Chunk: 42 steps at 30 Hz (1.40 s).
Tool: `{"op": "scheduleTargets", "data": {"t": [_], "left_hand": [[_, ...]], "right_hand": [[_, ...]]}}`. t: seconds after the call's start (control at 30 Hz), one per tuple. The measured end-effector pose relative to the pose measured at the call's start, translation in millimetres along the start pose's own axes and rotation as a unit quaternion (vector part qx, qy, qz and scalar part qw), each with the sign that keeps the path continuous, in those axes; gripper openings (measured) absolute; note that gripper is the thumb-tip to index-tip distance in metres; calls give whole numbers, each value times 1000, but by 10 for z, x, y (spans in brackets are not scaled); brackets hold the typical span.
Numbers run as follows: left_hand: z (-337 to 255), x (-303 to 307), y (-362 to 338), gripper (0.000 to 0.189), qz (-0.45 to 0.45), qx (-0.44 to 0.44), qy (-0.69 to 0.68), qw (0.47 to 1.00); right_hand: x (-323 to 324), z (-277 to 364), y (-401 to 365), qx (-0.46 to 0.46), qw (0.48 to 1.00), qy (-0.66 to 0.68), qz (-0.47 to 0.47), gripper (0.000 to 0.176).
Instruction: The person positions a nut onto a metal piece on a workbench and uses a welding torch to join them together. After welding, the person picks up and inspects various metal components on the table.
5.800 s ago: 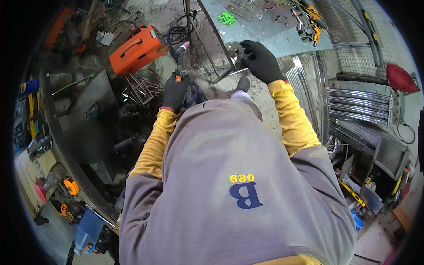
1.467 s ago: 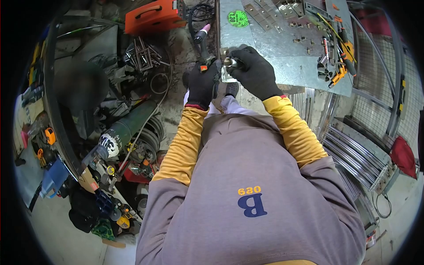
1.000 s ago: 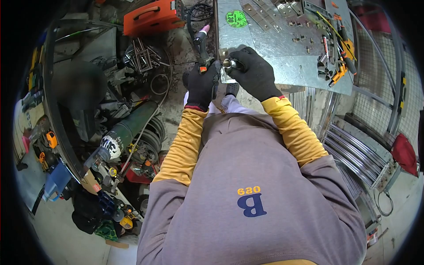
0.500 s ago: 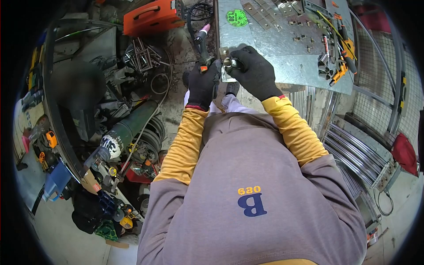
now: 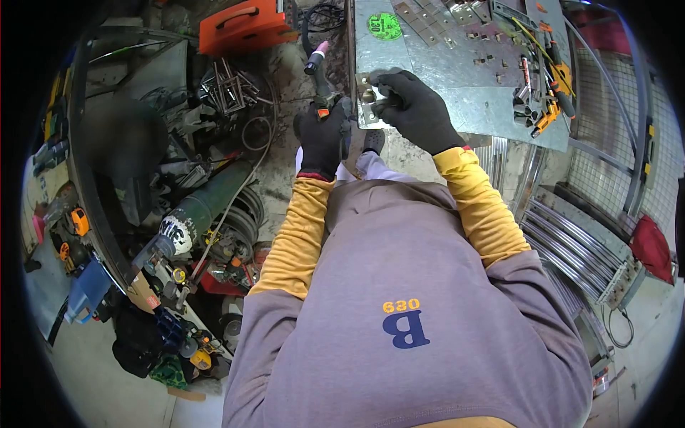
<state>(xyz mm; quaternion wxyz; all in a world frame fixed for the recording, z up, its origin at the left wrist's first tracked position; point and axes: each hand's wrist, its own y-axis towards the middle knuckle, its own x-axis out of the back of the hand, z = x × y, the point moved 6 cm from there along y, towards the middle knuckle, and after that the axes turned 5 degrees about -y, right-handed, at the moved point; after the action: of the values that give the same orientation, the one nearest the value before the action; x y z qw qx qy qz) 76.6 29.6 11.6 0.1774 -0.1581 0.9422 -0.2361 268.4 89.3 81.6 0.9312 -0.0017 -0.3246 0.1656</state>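
My left hand [image 5: 323, 139], in a black glove, is wrapped round a TIG welding torch [image 5: 319, 82]. The torch has a pink nozzle pointing up and away, and an orange-red switch near my fingers. Beside it, at the left front corner of the metal table, my right hand [image 5: 417, 110], also gloved, has its fingers bent together at a small metal plate [image 5: 366, 118]. A short shiny metal piece shows by those fingertips, partly hidden by the glove. Whether the fingers grip this piece or only touch it, I cannot make out.
The metal table [image 5: 457, 107] bears a green round label [image 5: 384, 26], several flat plates, small brackets and orange-handled tools. An orange machine [image 5: 246, 27] stands at the far left. A green gas cylinder [image 5: 207, 203] lies among clutter on the left; metal tubes [image 5: 571, 242] are stacked right.
The torch has shifted slightly left and down with my left hand. My right hand has turned a little, and the short metal tube, plainly seen before, is now mostly covered by its fingers.
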Motion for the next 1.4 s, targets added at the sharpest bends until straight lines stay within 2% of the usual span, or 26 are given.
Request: {"op": "scheduleTargets", "data": {"t": [0.07, 0.2, 0.27, 0.67, 1.0, 1.2, 1.27, 1.4], "left_hand": [[133, 21, 48, 11, 33, 12, 2, 999], [112, -56, 24, 11, 25, 39, -28, 999], [61, -67, 17, 14, 17, 12, 15, 1000], [72, -87, 27, 16, 31, -34, 32, 998], [54, -105, 12, 16, 17, -14, 29, 999], [58, -99, 24, 16, 20, -26, 35, 999], [95, -75, 47, 16, 21, -21, 32, 999], [129, -40, 52, 16, 19, -3, 27, 999]], "right_hand": [[-4, 21, 0, 1, 1000, -5, -7, 41], [13, 91, 1, -3, 1000, -6, -7, 38], [-10, 75, 5, -5, 1000, -31, -2, 38], [-15, 117, 9, -8, 997, -78, -10, 35], [-14, 143, 9, -4, 996, -89, -23, 31], [-2, 133, 8, 7, 996, -87, -27, 35], [-18, 101, 18, -7, 997, -71, 9, 40], [-6, 93, 13, 3, 998, -70, 6, 42]]}}
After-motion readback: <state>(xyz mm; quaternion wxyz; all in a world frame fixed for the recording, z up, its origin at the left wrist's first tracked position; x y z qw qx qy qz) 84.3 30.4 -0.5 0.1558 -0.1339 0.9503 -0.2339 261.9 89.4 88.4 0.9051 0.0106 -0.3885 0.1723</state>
